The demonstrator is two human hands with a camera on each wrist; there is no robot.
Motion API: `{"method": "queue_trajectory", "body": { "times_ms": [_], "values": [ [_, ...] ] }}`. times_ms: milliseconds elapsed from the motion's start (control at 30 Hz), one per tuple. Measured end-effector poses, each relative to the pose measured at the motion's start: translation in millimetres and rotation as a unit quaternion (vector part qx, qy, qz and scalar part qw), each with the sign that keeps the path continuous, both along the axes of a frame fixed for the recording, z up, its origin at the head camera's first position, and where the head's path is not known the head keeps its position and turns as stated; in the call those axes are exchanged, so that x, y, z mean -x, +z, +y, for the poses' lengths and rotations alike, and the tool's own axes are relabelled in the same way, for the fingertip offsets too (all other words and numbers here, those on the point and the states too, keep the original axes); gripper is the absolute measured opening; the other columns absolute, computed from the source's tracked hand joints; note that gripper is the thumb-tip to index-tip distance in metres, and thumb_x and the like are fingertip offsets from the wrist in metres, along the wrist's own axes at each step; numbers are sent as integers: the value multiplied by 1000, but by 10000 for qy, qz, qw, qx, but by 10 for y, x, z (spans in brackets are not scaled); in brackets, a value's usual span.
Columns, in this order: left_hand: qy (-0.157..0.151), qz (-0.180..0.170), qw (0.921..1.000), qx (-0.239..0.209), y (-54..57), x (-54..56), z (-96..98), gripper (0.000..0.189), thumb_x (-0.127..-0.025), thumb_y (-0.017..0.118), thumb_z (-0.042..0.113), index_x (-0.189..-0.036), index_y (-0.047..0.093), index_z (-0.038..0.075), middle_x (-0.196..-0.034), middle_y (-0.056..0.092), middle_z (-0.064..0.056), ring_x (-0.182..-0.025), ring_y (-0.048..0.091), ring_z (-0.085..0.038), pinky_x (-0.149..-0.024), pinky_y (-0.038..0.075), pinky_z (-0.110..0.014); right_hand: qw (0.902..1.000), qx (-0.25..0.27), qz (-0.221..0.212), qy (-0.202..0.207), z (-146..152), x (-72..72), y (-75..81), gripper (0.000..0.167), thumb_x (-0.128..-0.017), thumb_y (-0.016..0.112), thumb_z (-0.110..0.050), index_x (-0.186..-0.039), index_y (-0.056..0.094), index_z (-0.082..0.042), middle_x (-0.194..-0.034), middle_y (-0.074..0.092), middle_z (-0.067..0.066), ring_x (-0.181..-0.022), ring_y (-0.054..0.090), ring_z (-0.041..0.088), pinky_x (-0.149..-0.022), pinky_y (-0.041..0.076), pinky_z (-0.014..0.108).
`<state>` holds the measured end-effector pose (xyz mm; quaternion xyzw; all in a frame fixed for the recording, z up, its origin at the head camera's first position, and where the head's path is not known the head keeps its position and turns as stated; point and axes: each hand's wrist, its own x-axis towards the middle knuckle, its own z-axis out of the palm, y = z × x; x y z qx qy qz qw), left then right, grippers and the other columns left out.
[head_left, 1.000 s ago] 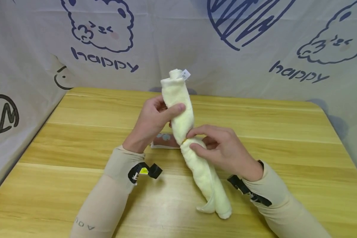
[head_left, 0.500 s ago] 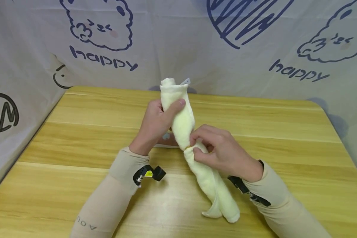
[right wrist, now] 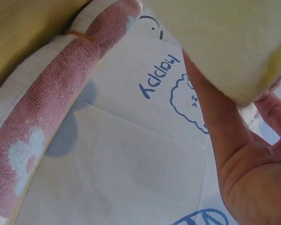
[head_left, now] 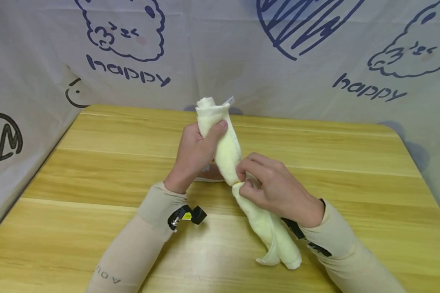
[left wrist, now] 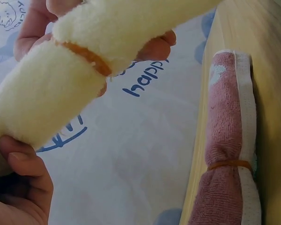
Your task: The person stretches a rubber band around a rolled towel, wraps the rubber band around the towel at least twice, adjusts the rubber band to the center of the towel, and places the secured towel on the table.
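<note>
A pale yellow rolled towel point(head_left: 254, 219) slants across the middle of the head view, cinched at its waist by an orange-brown rubber band point(left wrist: 86, 57). Its upper half is in the grip of my left hand point(head_left: 196, 152), thumb lying across the front. My right hand point(head_left: 282, 189) pinches at the cinched waist, thumb and index finger right beside the band. A white tag point(head_left: 230, 100) sticks out of the towel's upper end, and a loose flap hangs near the lower end. In the right wrist view the towel hides part of the right hand's fingers.
Behind the yellow towel, a pink rolled towel point(left wrist: 225, 117) with a pale blue pattern and white edge lies on the wooden table point(head_left: 95, 171). A rubber band point(left wrist: 230, 164) circles it too. A printed white cloth point(head_left: 220, 53) hangs beyond the table's far edge.
My left hand and the towel's upper end have lowered slightly. The band and the lower end have shifted to the right, and the right hand's fingers have stayed with the band.
</note>
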<state>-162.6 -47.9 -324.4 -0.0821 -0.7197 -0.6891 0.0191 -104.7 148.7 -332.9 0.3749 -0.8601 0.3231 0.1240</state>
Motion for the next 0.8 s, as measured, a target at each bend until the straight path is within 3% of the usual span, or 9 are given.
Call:
{"method": "queue_trajectory", "body": {
  "times_ms": [200,367,800],
  "values": [
    [83,60,9999,-25,-6,1,3,33,-102,60,26,-99,68,-5,-84,72,-23,-61,69,-15,-55,62,-36,9998,64,-193,27,-2,-10,-19,26,-80,63,6,-99,69,-12,-94,66,-1,-71,50,5,-57,44,17],
    [142,82,9999,52,-6,8,12,31,-102,61,26,-101,69,-5,-87,73,-24,-63,70,-17,-57,63,-38,9999,-86,-135,-53,4,-21,-8,21,-80,59,6,-90,64,-11,-92,61,0,-67,46,5,-54,42,16],
    [870,-23,9959,266,-41,88,-49,30,-99,65,27,-98,71,-3,-83,72,-17,-62,67,-14,-55,59,-30,9995,-298,-75,114,-23,-17,-11,16,-77,59,0,-85,60,-15,-102,58,2,-70,47,7,-56,39,17]
  ]
}}
